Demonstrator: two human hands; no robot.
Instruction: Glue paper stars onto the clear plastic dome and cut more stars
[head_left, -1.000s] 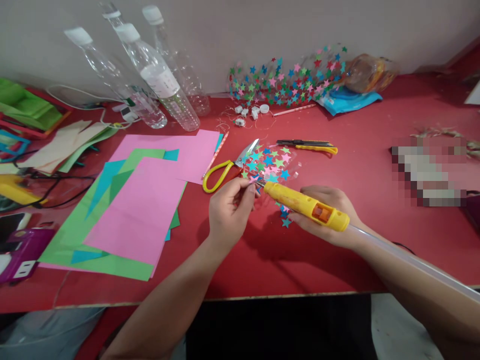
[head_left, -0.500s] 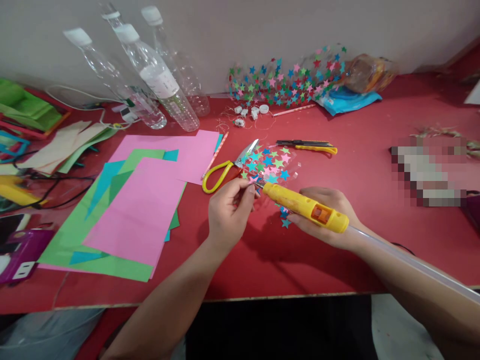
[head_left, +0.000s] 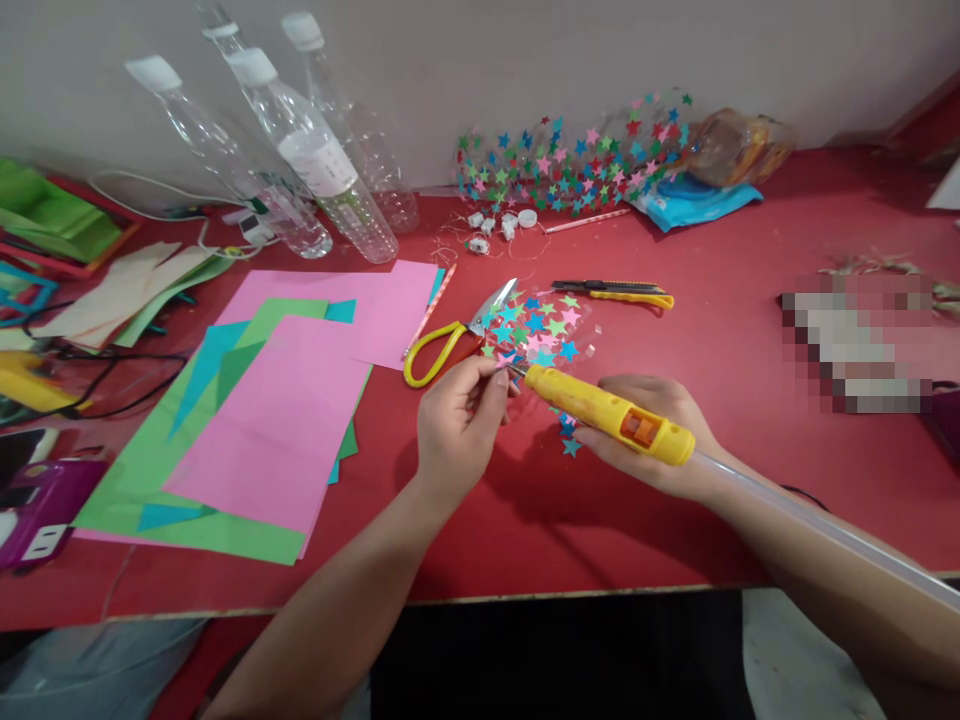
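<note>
Head view: yellow plastic glue gun (head_left: 574, 400) in right hand (head_left: 669, 396) is being aimed upper-left at pink paper star (head_left: 503, 361) pinched in left hand (head_left: 457, 415).

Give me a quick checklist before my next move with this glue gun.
1. Yellow glue gun in the right hand: ok.
2. Clear glue stick loaded at its rear: ok.
3. Pink star between the left hand's fingertips: ok, as far as visible.
4. Nozzle clear of those fingertips: not ok, it sits right beside them.
5. Yellow-handled scissors out of hand: ok, lying on the red table.
6. Utility knife blade fully retracted: cannot tell from this view.
</note>
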